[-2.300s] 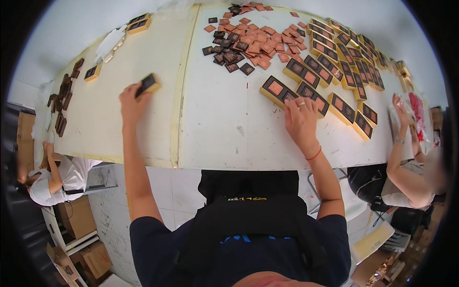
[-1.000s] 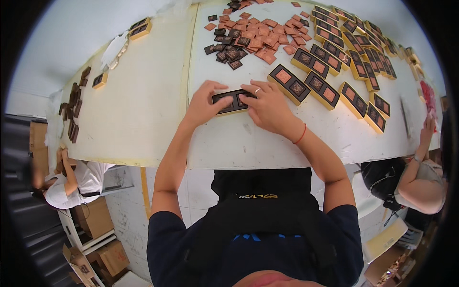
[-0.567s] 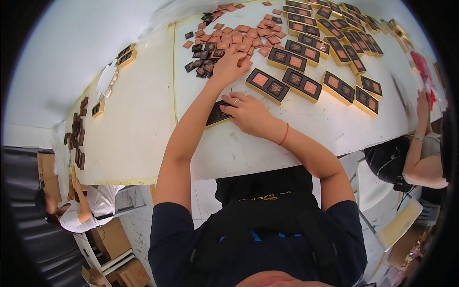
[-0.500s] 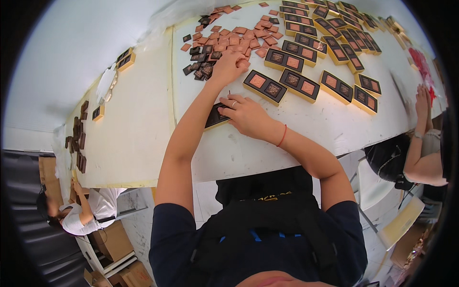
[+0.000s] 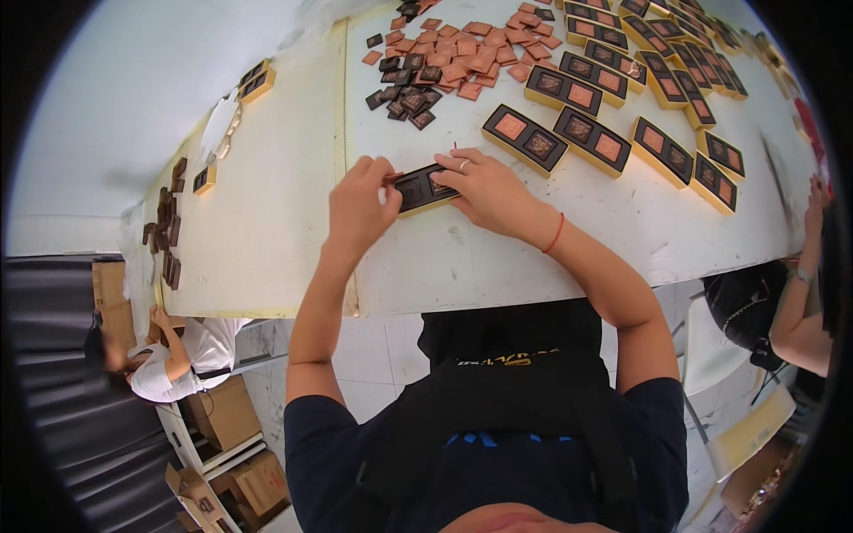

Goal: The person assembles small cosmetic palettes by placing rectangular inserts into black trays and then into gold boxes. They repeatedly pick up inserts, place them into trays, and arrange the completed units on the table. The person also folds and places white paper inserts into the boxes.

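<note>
Just above the frame's centre, we see the black-and-gold box (image 5: 414,193), probably light, stiff, best held by its side walls. The left hand (image 5: 360,202) pinches a copper tile (image 5: 392,178), likely brittle; the right hand (image 5: 498,193) covers the box's right end, grip unclear. Filled boxes (image 5: 524,140) crowd upper right, loose tiles (image 5: 480,60) upper centre.

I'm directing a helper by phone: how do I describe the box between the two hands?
On the white table, near the wearer's side, find the left hand and right hand. Between them lies a black box with gold sides. Unlike the filled boxes on its right, its left slot looks empty.
</note>
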The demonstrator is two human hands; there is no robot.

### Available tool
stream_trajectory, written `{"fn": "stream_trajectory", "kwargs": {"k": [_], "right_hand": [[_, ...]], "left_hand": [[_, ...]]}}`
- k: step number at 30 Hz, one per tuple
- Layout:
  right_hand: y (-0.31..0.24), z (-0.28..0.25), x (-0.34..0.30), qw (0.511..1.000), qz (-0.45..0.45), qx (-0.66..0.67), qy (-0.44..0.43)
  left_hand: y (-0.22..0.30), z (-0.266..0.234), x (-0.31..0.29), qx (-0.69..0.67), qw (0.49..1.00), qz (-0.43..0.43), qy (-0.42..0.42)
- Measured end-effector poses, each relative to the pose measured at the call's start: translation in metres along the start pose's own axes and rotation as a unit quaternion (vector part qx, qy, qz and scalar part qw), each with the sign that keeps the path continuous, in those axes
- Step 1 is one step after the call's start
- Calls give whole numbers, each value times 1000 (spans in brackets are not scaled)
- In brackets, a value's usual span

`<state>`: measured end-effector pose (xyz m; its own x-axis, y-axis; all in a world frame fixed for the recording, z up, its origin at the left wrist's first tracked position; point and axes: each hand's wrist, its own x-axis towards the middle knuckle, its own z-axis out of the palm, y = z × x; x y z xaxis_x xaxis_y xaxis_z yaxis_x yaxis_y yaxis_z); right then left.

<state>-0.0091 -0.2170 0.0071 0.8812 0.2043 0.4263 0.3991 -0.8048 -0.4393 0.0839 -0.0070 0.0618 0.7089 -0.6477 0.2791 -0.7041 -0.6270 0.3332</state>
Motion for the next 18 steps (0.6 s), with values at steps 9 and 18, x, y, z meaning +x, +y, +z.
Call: {"fn": "stream_trajectory", "kwargs": {"k": [9,18], "right_hand": [[-5,-1,1,999,21,19,21],[1,-4,2,999,2,41,11]], "left_hand": [[2,5,-48,-13,997,66,43],[-13,21,-50,-25,987,155,-14]]}}
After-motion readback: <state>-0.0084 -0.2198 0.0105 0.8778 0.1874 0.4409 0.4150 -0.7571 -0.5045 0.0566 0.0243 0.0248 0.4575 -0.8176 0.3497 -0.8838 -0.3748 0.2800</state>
